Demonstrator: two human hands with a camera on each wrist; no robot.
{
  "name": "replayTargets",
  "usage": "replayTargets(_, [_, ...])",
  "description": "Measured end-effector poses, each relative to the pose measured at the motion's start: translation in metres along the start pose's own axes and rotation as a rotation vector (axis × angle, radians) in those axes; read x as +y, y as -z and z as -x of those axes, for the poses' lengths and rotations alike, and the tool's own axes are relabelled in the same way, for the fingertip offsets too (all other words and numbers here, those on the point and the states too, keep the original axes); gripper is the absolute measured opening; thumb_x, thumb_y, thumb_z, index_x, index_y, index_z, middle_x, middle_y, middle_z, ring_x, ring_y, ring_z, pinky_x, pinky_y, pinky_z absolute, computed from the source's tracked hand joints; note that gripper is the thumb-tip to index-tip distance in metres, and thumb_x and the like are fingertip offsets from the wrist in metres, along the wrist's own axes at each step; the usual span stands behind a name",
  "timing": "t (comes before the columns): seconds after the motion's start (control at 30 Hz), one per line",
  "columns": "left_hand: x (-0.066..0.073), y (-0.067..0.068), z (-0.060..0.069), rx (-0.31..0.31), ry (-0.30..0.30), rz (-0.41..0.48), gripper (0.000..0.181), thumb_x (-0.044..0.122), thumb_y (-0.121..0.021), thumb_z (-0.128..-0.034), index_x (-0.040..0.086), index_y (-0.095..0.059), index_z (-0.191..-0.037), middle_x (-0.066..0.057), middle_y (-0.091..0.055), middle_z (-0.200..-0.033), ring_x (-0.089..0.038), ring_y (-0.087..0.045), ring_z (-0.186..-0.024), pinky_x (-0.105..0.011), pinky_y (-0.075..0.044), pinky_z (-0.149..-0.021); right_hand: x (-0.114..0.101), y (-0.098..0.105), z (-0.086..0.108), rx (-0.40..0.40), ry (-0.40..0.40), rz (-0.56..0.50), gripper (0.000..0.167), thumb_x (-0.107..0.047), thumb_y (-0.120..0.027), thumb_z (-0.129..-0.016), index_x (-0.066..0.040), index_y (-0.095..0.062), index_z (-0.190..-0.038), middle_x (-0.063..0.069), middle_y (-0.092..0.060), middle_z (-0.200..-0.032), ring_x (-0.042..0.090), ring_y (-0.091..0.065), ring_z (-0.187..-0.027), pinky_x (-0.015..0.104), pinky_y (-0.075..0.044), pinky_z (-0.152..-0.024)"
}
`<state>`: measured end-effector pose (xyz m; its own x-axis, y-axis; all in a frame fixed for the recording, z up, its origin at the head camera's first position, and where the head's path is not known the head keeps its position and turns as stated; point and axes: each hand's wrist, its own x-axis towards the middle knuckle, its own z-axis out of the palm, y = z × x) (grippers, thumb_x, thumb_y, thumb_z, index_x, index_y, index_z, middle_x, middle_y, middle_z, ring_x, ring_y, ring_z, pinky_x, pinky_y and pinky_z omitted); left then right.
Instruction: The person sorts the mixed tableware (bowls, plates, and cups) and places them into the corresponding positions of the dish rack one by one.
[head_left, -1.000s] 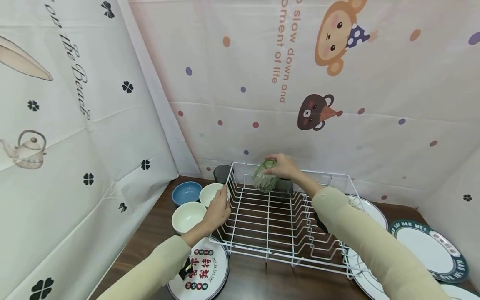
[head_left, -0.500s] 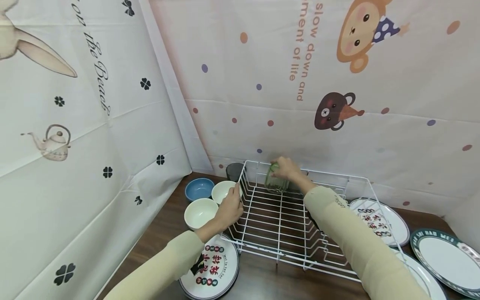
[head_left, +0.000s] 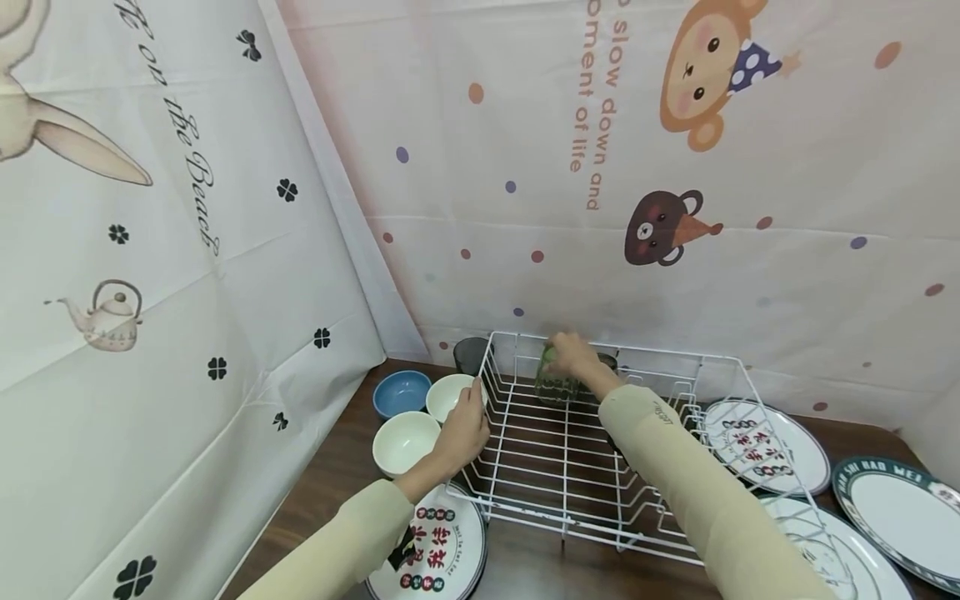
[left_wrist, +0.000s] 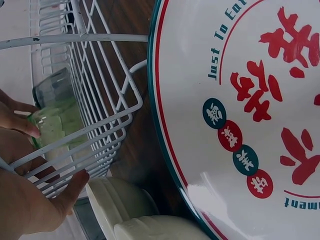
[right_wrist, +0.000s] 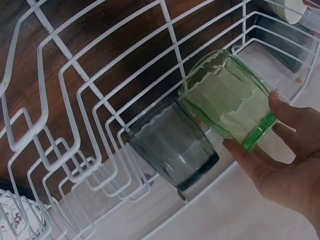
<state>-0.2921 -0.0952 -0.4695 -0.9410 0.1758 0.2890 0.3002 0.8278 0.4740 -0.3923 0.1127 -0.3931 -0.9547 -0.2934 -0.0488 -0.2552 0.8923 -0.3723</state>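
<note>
Right hand (right_wrist: 292,160) pinching the green glass (right_wrist: 225,95) by its base, mouth down at the back of the rack.
Thumb and fingers straddle the thick bottom: good spot, likely the stoutest part. Glass should be stiff, lightish, base-heavy, brittle at the rim, slick if wet; firm pinch, no squeeze needed. Can't tell if the rim is fully down on the wires. Grey glass (right_wrist: 172,145) just beside, knock risk. Left hand (head_left: 461,425) grips the side of the rack (left_wrist: 115,37); coated wire, probably light enough to slide.
</note>
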Motion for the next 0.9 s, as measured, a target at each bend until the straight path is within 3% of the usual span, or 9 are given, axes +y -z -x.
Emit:
replayTargets(0.23, [0.005, -0.011, 0.000, -0.010, -0.003, 0.017, 0.065, -0.004, -0.056, -0.0920, -0.015, -0.031, -0.151, -0.032, -0.056, -0.128, -0.038, -0.070, -0.095, -0.044, -0.060, -0.079, 0.011, -0.008, 0.000, 0.000, -0.042, 0.022, 0.058, -0.013, -0.077, -0.089, 0.001, -0.057, -0.141, 0.028, -0.057, -0.141, 0.036, -0.062, -0.107, 0.046, -0.057, -0.085])
replayTargets(0.47, [0.002, -0.003, 0.000, -0.031, 0.013, 0.035, 0.068, -0.004, -0.056, -0.0917, -0.014, -0.028, -0.153, -0.033, -0.054, -0.130, -0.037, -0.069, -0.095, -0.043, -0.059, -0.077, 0.001, -0.014, -0.006, 0.026, -0.103, 0.104, 0.055, -0.018, -0.076, -0.092, -0.005, -0.059, -0.142, 0.026, -0.055, -0.139, 0.042, -0.052, -0.128, 0.053, -0.052, -0.099])
replayTargets(0.63, [-0.003, 0.001, 0.001, -0.019, 0.023, 0.029, 0.069, -0.004, -0.056, -0.0909, -0.014, -0.028, -0.153, -0.033, -0.054, -0.129, -0.037, -0.069, -0.094, -0.044, -0.059, -0.076, -0.009, -0.017, -0.009, 0.031, -0.115, 0.135, 0.051, -0.020, -0.074, -0.094, -0.007, -0.060, -0.141, 0.024, -0.053, -0.141, 0.043, -0.049, -0.134, 0.056, -0.052, -0.100])
replayTargets(0.9, [-0.002, 0.000, 0.001, -0.024, 0.007, 0.038, 0.069, -0.002, -0.057, -0.0916, -0.014, -0.028, -0.153, -0.034, -0.054, -0.130, -0.036, -0.069, -0.093, -0.042, -0.059, -0.075, -0.004, -0.016, -0.008, 0.067, -0.092, 0.154, 0.027, -0.016, -0.072, -0.093, -0.001, -0.069, -0.114, 0.021, -0.064, -0.125, 0.035, -0.060, -0.118, 0.051, -0.056, -0.093])
